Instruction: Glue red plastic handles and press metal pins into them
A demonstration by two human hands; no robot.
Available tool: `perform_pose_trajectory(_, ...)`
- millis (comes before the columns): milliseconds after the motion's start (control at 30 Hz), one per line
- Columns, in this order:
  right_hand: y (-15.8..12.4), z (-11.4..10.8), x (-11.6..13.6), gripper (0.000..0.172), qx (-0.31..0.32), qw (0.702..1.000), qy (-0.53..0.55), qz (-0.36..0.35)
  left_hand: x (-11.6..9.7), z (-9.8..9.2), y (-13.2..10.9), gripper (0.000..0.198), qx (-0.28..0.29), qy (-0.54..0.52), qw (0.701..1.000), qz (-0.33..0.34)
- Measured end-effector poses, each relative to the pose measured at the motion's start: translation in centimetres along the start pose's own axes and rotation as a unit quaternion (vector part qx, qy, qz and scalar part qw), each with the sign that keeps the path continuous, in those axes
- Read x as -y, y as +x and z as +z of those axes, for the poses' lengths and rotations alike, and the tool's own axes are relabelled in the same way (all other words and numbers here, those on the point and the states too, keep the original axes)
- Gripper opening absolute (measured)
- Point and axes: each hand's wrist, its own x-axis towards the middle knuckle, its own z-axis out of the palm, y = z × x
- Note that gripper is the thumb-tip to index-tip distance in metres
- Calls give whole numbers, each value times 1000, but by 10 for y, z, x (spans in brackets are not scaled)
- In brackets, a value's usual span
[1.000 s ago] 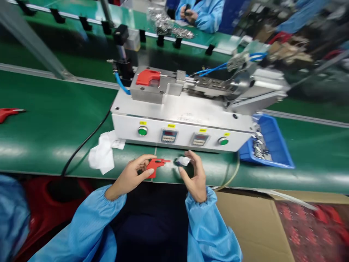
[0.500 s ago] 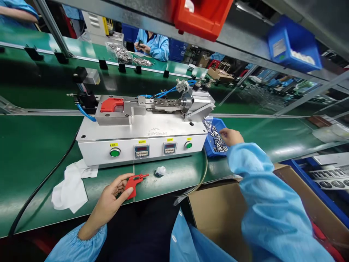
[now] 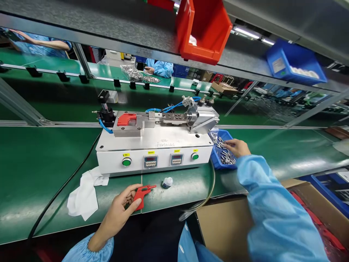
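Lower centre of the frame, near edge of the green worktop (image 3: 177, 198): left hand (image 3: 120, 209) holds a red pistol-shaped piece (image 3: 140, 199), thumb on the grip, fingers curled behind. Narrow tip points right, free of the fingers; probably held by the grip for that reason.

Right of centre: right hand (image 3: 238, 147) reaches over a blue bin (image 3: 223, 167), fingertips drawn close together at the small metal parts (image 3: 227, 157) heaped inside. Cannot tell whether one is pinched. Bin sits just beside the machine's right end, presumably for a short reach.

Mid-frame: white machine (image 3: 155, 143), front panel toward the wearer, so both green buttons (image 3: 126, 162) face the hands. On its top, toward the left, a second red piece (image 3: 125, 119) lies in a metal block (image 3: 128, 133), which seems shaped to stop it shifting; its thin end points right, in line with the rail.

Between machine and near edge: small white-topped container (image 3: 167, 182), right of the held piece's tip, apart from it; looks set within easy reach. White cloth (image 3: 84, 196) lies crumpled at lower left, perhaps put aside from the working spot.
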Motion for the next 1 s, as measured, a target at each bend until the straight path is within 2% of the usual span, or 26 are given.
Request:
perform_pose_trajectory(100,-23,-27,24,49,26,990,136,-5,2,0,1,54,5,-6,1000,-12)
perform_pose_trajectory(167,-38,-42,49,63,36,972,233,-8,5,0,2,55,7,-15,1000,-16)
perform_pose_trajectory(233,-50,-52,77,69,45,957,286,-12,7,0,4,56,13,-25,999,-19)
perform_pose_trajectory(300,-55,-55,104,65,57,945,320,-22,7,1,4,55,19,-36,999,-19)
perform_pose_trajectory(400,-55,-48,142,53,77,931,352,-57,3,4,5,52,22,-48,999,-9)
perform_pose_trajectory(500,-43,-29,181,47,103,925,344,-121,-2,6,10,53,25,-42,999,7)
perform_pose_trajectory(633,-6,13,244,45,109,915,312,-230,-7,7,17,52,22,-43,998,26)
perform_pose_trajectory(767,40,66,302,21,83,907,266,-316,-9,8,19,49,16,-49,997,50)
perform_pose_trajectory(833,57,88,318,8,68,914,220,-335,-9,9,20,49,11,-49,997,56)
perform_pose_trajectory(867,63,97,322,7,65,918,195,-338,-8,9,21,49,11,-50,997,56)
perform_pose_trajectory(1000,70,113,315,16,66,925,126,-353,-8,9,24,48,17,-59,996,57)
